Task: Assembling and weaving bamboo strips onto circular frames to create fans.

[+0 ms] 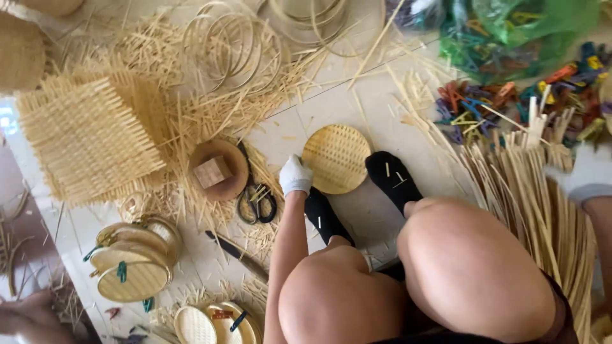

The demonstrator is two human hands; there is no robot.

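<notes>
Knees and bare thighs fill the near part of the view, with two feet in black socks planted on the pale floor (357, 108) just ahead of them. Left hand (295, 175), in a white glove, reaches down past the left knee with its fingers curled over the near left edge of a round woven bamboo disc (338, 158); how tightly it grips cannot be told, as the glove hides the fingers. The disc lies flat on the floor, directly to the right of that hand and just beyond the toes of both socks. Right hand is hard to make out: only a forearm and a pale patch show at the right edge, so whether it is open or closed cannot be told.

Just left of the left hand lie black-handled scissors (257, 200), and beside them a round wooden form (218, 170) with a small square block on top. Nearer and further left, a stack of finished woven lids (134, 258) is held together with green clips, and a dark-handled knife (237, 253) lies between the stack and the arm.

Right of the disc stands a thick sheaf of bamboo strips (529, 197). Beyond it sits a heap of coloured clothes pegs (510, 99). Far left of the hand rests a square woven mat (86, 137), with bamboo hoops (233, 41) behind it amid loose splinters.
</notes>
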